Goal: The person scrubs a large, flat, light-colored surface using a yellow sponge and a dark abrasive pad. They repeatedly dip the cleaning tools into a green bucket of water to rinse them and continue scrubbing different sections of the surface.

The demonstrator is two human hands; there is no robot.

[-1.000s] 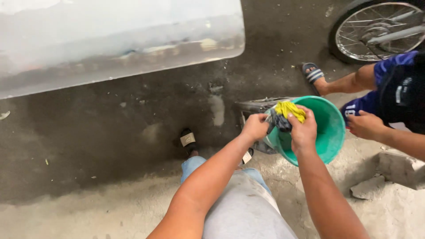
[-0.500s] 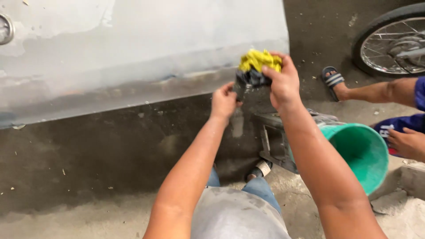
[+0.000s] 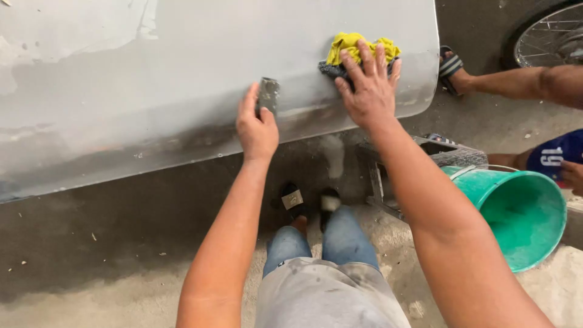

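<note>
My right hand (image 3: pixel 366 85) presses a wet yellow and dark cloth (image 3: pixel 358 47) flat against a grey, sanded car body panel (image 3: pixel 182 73), near the panel's right end. My left hand (image 3: pixel 257 124) holds a small grey sanding block (image 3: pixel 268 95) against the same panel, a little lower and to the left of the cloth. My knees in jeans and my sandalled feet (image 3: pixel 310 200) show below, between my arms.
A green plastic bucket (image 3: pixel 522 212) stands at the lower right beside a metal stand (image 3: pixel 425 164). Another person's leg, sandalled foot (image 3: pixel 452 64) and hand (image 3: pixel 571 176) are at the right, with a bicycle wheel (image 3: pixel 546 33) behind. The floor is dark, wet concrete.
My right hand lifted the cloth out of the green bucket and carried it up and left onto the panel. My left hand rose with the block onto the panel.
</note>
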